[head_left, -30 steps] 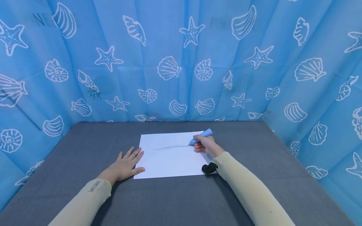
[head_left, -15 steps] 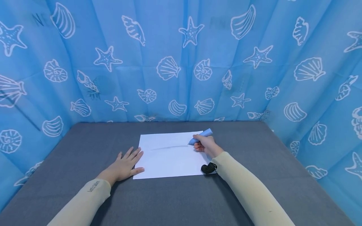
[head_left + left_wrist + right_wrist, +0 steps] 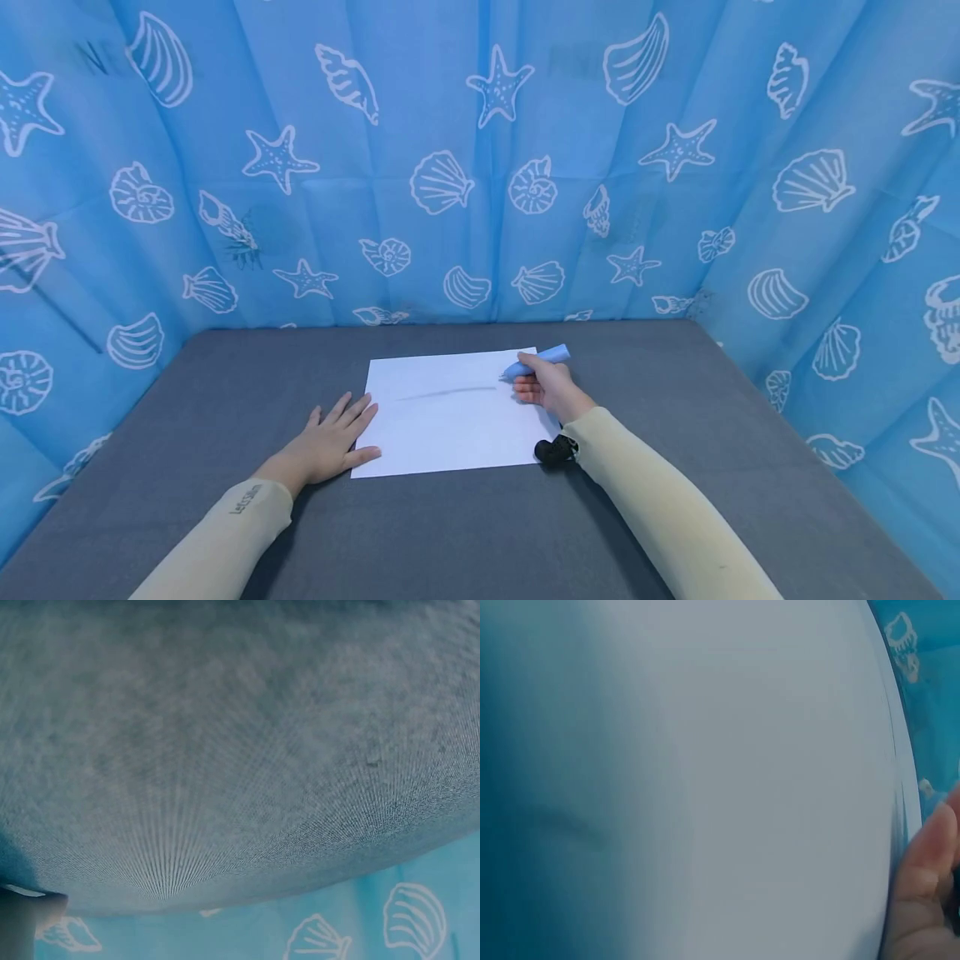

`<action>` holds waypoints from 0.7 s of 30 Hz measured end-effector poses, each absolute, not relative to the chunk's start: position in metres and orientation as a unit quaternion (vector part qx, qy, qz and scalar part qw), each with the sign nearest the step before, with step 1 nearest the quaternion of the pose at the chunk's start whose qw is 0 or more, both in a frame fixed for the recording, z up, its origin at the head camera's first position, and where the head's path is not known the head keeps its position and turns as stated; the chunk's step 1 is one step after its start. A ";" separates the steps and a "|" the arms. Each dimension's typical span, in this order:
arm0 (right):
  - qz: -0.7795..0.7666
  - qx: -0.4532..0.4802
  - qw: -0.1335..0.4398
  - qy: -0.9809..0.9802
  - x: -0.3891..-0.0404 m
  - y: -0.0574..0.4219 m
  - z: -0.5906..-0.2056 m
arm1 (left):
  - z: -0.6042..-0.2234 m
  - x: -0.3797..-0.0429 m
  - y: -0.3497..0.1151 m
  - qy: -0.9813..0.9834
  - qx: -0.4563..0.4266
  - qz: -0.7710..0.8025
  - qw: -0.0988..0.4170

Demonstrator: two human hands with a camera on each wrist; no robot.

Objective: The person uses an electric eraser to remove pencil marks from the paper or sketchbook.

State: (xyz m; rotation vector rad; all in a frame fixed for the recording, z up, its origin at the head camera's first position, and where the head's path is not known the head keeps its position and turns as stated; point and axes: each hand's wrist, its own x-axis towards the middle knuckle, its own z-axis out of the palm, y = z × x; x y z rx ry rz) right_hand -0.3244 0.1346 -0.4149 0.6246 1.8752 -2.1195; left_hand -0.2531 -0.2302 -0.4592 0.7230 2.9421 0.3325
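Observation:
A white sheet of paper (image 3: 450, 433) lies flat on the table, with one thin grey line (image 3: 450, 392) across its upper half. At the sheet's left edge, my left hand (image 3: 326, 446) rests with fingers spread, fingertips on the paper. Over the sheet's right side, my right hand (image 3: 553, 390) grips a thick light-blue pen (image 3: 555, 354), whose tip points left near the line's right end. Whether the tip touches the paper, I cannot tell. The right wrist view shows part of the right hand (image 3: 922, 892) beside the paper; the pen's grip is hard to make out there.
A dark grey cloth covers the table (image 3: 450, 542). Behind it and at both sides hangs a blue curtain (image 3: 480, 225) printed with shells and starfish. A small black object (image 3: 553, 451) sits at the right sleeve's cuff, over the paper's lower right corner.
The pen has tilted flatter in my right hand, and its tip has risen slightly off the line's end. My left hand keeps its place on the paper. The head view has shifted slightly.

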 end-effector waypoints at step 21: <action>-0.700 0.218 0.095 0.674 -0.313 0.126 -0.420 | -0.456 -0.254 -0.230 0.963 0.236 0.116 0.061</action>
